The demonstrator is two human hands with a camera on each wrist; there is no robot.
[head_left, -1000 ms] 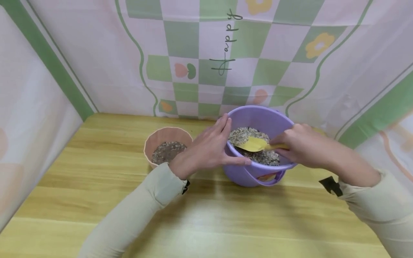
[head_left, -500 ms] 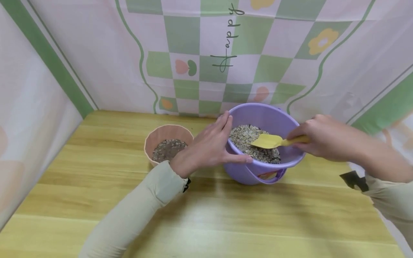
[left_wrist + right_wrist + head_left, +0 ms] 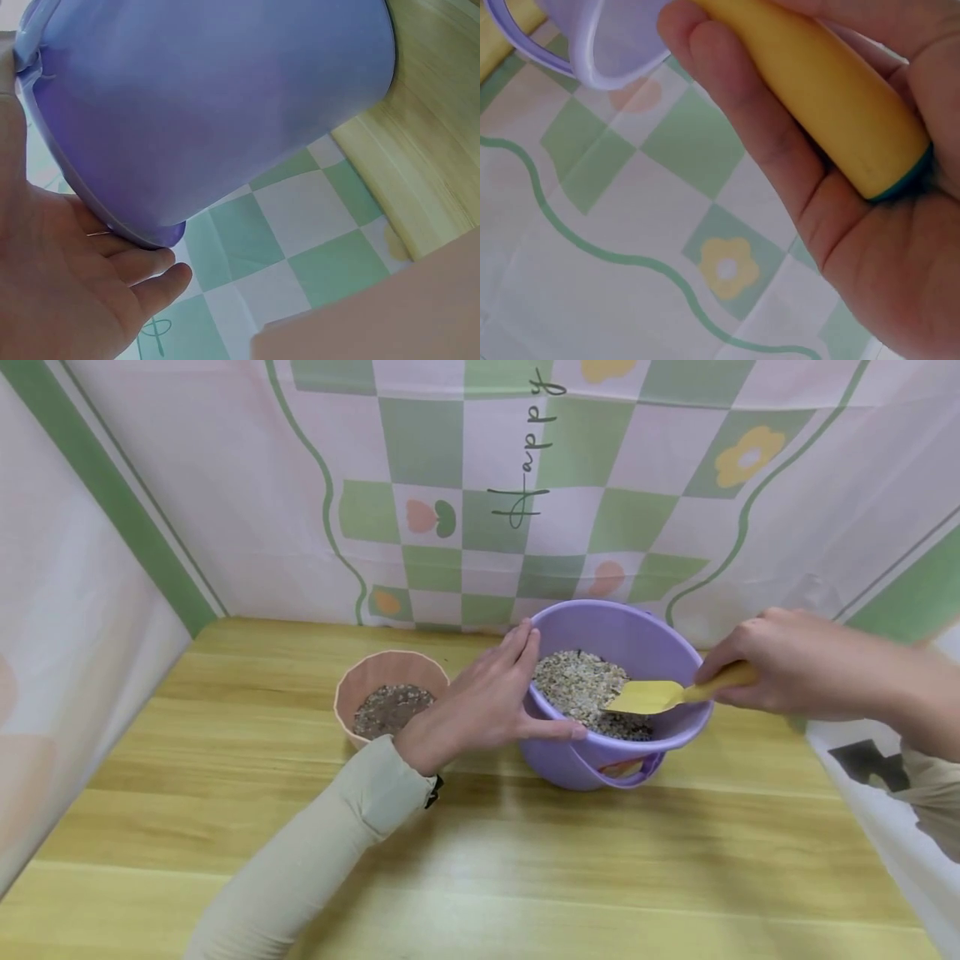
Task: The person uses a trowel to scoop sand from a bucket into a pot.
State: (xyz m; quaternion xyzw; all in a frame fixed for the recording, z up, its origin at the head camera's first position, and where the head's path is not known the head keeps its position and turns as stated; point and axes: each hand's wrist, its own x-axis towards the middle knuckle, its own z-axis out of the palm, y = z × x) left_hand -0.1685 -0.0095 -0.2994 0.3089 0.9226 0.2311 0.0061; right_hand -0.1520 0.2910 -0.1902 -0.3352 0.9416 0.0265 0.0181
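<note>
A purple bucket (image 3: pixel 551 764) leans slightly on the table, with pale gravel (image 3: pixel 573 685) inside. My left hand (image 3: pixel 487 697) holds its rim at the left, thumb along the front edge and fingers farther back. In the left wrist view, the fingers of the left hand (image 3: pixel 82 270) reach round the rim of the bucket (image 3: pixel 225 97). My right hand (image 3: pixel 795 664) grips the handle of a small yellow shovel (image 3: pixel 645 697), whose blade is over the gravel inside the bucket. The right wrist view shows the yellow handle (image 3: pixel 832 97) lying in the curled fingers.
A pinkish-orange pot (image 3: pixel 352 693) with grey-brown grit in it stands left of the bucket, partly behind my left wrist. Behind the wooden table (image 3: pixel 480 868) hangs a green-and-white checked cloth (image 3: pixel 495 518). The bucket's own handle (image 3: pixel 637 779) hangs at its front.
My right hand has drawn the shovel to the right across the gravel, and its blade has come out more. The bucket's rim has shifted a little to the right. My left hand stays put.
</note>
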